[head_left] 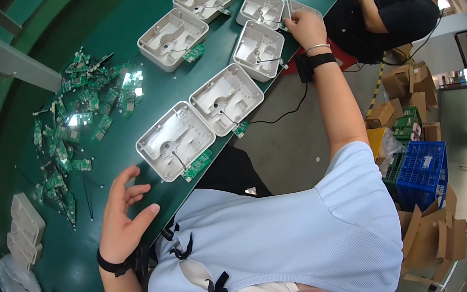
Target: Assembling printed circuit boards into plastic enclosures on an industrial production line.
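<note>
My left hand (125, 215) hovers over the green table with its fingers spread and nothing in them. Just beyond it sits an open white plastic housing (166, 138), a green circuit board (197, 165) hanging at its near edge on a thin dark wire. A second white housing (232, 100) touches it, also with a small wired board (241, 129). My right hand (308, 29) is stretched far out to the right, fingers curled at a white housing (298, 7) by the table edge. What its fingertips pinch is hidden. Another housing (259, 50) lies just left of that hand.
A loose pile of green circuit boards (92, 86) covers part of the green table (122, 136). More white housings (173, 36) line its far side. A person in black (402, 15) works farther along. Blue crates (422, 171) and cardboard boxes (437, 239) stand on the floor.
</note>
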